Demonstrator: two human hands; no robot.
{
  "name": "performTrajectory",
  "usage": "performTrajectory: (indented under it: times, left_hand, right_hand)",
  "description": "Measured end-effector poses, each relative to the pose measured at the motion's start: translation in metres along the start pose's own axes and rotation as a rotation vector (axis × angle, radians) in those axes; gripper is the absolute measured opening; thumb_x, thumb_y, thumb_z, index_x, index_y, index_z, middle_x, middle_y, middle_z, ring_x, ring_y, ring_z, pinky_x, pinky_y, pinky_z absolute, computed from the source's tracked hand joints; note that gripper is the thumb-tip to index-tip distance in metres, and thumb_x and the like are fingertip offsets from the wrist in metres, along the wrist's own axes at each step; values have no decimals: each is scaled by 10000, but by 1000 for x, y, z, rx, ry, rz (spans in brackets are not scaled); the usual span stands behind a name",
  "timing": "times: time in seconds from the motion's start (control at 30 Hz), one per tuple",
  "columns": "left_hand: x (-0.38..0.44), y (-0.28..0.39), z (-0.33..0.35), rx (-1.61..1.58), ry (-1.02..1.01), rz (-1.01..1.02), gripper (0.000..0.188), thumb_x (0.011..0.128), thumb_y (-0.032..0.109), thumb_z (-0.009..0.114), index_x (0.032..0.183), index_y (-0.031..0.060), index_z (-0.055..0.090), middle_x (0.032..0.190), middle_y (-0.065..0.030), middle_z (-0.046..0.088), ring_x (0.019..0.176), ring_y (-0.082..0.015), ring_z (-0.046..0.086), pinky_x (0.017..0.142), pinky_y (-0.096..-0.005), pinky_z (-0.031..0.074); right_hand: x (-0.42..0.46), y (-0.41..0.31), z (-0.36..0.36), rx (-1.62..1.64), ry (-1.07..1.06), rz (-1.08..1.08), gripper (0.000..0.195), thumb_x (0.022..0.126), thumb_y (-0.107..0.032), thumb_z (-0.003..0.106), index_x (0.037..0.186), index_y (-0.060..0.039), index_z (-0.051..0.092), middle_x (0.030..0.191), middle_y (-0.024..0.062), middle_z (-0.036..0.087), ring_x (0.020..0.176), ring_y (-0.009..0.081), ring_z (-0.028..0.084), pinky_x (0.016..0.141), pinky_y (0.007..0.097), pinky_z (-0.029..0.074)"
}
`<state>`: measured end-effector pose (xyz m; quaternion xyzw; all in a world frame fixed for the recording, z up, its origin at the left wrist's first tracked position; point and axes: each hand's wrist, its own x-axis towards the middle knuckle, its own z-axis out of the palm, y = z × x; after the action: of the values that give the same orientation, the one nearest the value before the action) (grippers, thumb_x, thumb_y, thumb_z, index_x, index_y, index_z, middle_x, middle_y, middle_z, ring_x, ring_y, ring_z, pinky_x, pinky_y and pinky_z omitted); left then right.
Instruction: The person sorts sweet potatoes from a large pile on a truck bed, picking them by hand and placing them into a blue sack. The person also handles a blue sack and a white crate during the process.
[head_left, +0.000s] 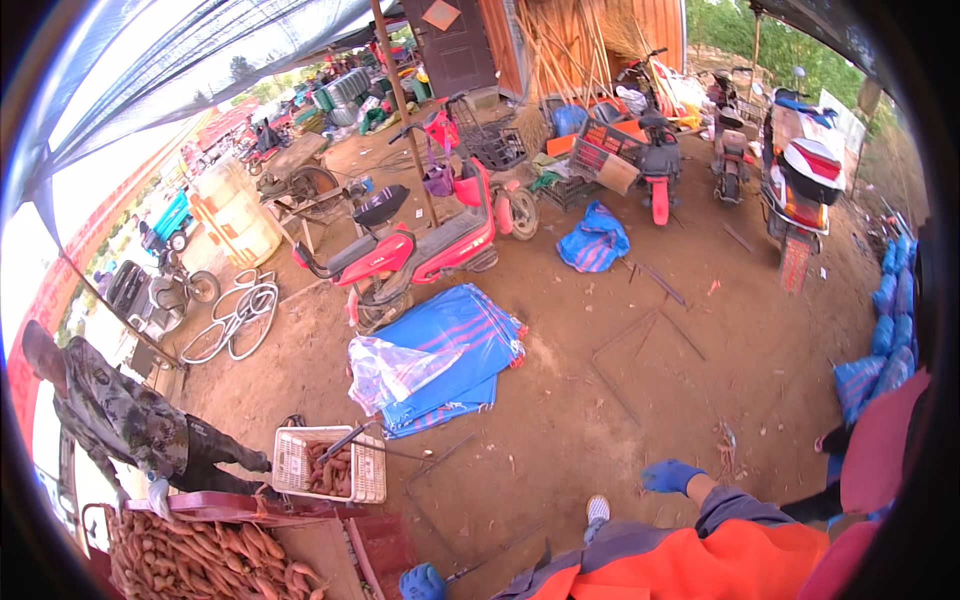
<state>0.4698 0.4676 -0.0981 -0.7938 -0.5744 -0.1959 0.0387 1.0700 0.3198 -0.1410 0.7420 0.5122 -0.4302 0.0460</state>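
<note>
My left hand (421, 582), in a blue glove, is at the bottom edge with its fingers curled on a thin dark metal rod (491, 556) that slants up to the right. My right hand (666, 476), also gloved in blue, hangs over the dirt ground near my shoe (598, 508); nothing shows in it, and its finger spread is unclear. Left of my left hand, sweet potatoes (195, 559) lie heaped in a red cargo bed (382, 551). Above the bed stands a white plastic crate (369, 472) holding sweet potatoes, a dark-handled rod (341, 444) lying across it.
A person in a camouflage jacket (124, 397) stands at the cargo bed. Folded blue woven sheeting (450, 337) lies near a red scooter (420, 251). Bent metal rods (615, 386) lie on the ground. Another person's dark-red sleeve (881, 442) and filled blue bags (885, 330) are at right.
</note>
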Motion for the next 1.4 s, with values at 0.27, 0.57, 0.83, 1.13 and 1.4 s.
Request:
performTrajectory:
  times: [0.27, 0.57, 0.83, 1.13, 1.4]
  left_hand:
    - [91, 113, 30, -2, -157, -190, 142, 966, 223, 633, 1004, 110, 709, 939, -118, 713, 840, -352, 663, 785, -495, 538]
    - [235, 251, 117, -214, -252, -188, 166, 947, 251, 629, 977, 109, 710, 943, -136, 717, 858, -367, 672, 782, -510, 541]
    - [360, 294, 170, -217, -259, -266, 189, 931, 275, 626, 953, 108, 711, 947, -152, 720, 873, -381, 680, 780, -523, 543]
    - [433, 184, 187, 114, -303, -624, 215, 913, 303, 623, 927, 107, 711, 951, -169, 724, 891, -396, 689, 777, -538, 545]
    - [342, 99, 179, 321, -420, -1000, 240, 897, 327, 619, 903, 106, 712, 955, -185, 727, 907, -409, 697, 774, -551, 548]
  right_hand:
    - [101, 40, -212, -28, 842, 235, 475, 853, -381, 662, 1254, -128, 682, 1259, 198, 670, 1171, 413, 614, 1059, 504, 451]
    - [203, 124, -362, -52, 1116, 516, 707, 763, -361, 791, 1395, -114, 589, 1369, 194, 611, 1280, 408, 567, 1101, 526, 428]
    - [277, 229, -382, 501, 525, 614, 350, 820, -347, 759, 917, -11, 781, 756, 163, 755, 748, 306, 767, 744, 444, 611]
    - [356, 244, -567, -172, 794, 447, 324, 835, -378, 686, 936, -83, 776, 843, 191, 758, 888, 407, 744, 788, 510, 582]
    - [478, 267, -783, 45, 925, 312, 285, 788, -243, 729, 943, -8, 690, 778, 182, 703, 649, 323, 704, 617, 455, 559]
